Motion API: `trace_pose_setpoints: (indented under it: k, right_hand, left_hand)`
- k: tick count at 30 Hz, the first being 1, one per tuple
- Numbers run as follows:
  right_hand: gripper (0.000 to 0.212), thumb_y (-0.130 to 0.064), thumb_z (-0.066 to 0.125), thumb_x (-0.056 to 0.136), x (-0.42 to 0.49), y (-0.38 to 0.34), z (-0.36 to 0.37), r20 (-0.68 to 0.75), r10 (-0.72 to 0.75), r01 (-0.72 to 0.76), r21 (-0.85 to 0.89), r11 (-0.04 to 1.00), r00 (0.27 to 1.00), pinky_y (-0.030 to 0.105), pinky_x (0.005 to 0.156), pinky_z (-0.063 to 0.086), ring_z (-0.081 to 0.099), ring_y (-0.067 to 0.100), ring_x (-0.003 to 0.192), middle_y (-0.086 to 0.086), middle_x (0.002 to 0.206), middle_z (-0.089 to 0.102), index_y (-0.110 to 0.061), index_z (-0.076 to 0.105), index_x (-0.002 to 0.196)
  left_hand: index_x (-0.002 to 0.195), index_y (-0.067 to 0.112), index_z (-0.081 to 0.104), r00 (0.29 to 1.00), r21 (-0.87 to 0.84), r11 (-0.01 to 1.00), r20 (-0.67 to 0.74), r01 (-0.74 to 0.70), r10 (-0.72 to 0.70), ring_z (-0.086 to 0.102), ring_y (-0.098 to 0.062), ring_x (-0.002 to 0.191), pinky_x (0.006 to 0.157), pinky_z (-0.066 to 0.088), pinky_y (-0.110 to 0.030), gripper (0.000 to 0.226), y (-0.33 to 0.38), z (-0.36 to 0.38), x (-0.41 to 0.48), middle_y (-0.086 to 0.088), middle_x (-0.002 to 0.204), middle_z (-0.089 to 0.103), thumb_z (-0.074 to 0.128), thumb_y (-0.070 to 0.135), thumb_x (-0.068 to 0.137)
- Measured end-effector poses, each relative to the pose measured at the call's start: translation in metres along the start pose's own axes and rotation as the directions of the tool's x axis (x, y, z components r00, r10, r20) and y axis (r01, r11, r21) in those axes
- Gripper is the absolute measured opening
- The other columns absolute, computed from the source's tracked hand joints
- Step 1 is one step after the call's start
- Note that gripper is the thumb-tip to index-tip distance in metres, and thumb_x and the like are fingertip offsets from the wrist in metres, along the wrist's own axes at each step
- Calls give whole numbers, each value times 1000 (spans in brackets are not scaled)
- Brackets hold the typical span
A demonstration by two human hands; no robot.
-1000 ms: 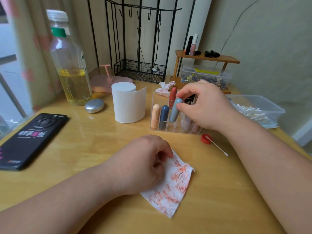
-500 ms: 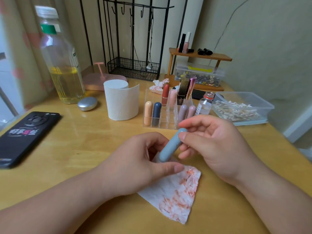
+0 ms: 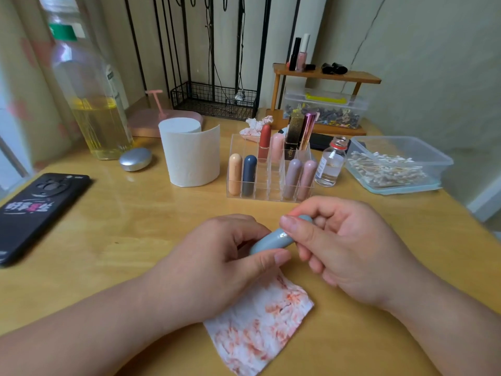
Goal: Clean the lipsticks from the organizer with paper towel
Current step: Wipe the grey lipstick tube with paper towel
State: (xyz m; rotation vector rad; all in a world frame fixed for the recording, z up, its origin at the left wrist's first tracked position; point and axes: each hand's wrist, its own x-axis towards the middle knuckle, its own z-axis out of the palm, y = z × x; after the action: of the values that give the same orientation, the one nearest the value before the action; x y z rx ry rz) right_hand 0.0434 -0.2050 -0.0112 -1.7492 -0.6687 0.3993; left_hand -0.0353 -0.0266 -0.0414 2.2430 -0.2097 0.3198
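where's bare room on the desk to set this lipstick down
Bare desk lies between the phone and the left hand, and in front of the swab box. Crowded behind the organizer and around the small bottle.

Both forearms were bare to the frame's edge. The left hand and right hand showed short, plain nails.

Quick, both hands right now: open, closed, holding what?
Left hand: closed, thumb and fingers holding the lower end of the light blue lipstick tube.
Right hand: closed, pinching the same tube's upper end.
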Motion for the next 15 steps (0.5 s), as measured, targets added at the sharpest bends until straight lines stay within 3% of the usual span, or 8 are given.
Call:
trace_pose_setpoints:
  k: [3,6,10,12,15]
  right_hand:
    - [19,-31,68,75,2,-8,-15,-65,-69,70,3,998,995,15,36,35,47,10,41,6,54,58,-12,70,80]
    - [14,-26,69,75,5,-13,-41,-164,-73,113,253,961,984,16,34,31,46,17,41,15,57,56,-14,68,70]
    - [18,-18,77,67,9,-3,-52,44,-118,71,574,816,992,24,44,42,59,23,61,20,75,64,-13,62,75]
    - [25,-17,83,69,12,6,-50,151,-157,33,612,790,976,26,54,42,62,24,75,18,82,66,-11,59,77]
    - [29,-21,87,68,15,13,-49,164,-171,54,547,836,971,33,66,34,62,26,84,15,85,69,-12,60,75]
  left_hand:
    - [74,28,63,1000,-9,1000,26,-16,16,54,-11,69,62,39,-18,27,-2,-3,0,8,72,56,63,49,92]
    - [76,33,67,999,-143,989,18,31,-29,54,-5,69,64,40,-15,21,-5,-3,-1,12,75,58,66,49,89]
    - [91,22,78,999,-463,885,22,47,-42,62,-5,79,73,47,-18,13,-1,-1,0,5,84,69,76,31,81]
    - [95,17,77,999,-552,832,20,47,-43,66,-11,84,78,52,-21,16,-1,-1,1,-2,89,74,78,21,79]
    - [99,8,69,999,-610,792,-15,32,-51,65,-14,83,77,52,-22,21,-3,0,2,-7,88,73,74,20,82]
